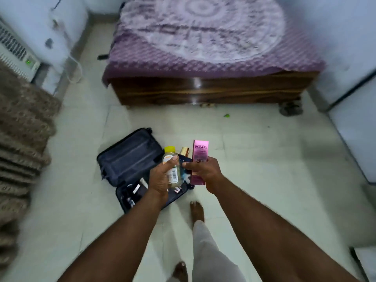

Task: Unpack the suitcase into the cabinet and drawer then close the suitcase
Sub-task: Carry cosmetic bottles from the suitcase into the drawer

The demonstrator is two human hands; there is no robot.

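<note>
A small dark blue suitcase [130,157] lies open on the tiled floor, lid half toward the bed, with several small items in the near half. My left hand [160,180] grips a clear bottle with a yellow cap [170,154], held above the suitcase. My right hand [203,169] holds a pink Pond's box [200,151] upright. Between the two hands I also see a dark blue item with a gold cap [184,151]; which hand holds it is unclear.
A wooden bed with a purple patterned cover [203,47] stands ahead. A brown curtain [18,139] hangs at the left beside a white air cooler [18,55]. White cabinet fronts [354,127] line the right side. My bare feet [197,212] stand on the floor.
</note>
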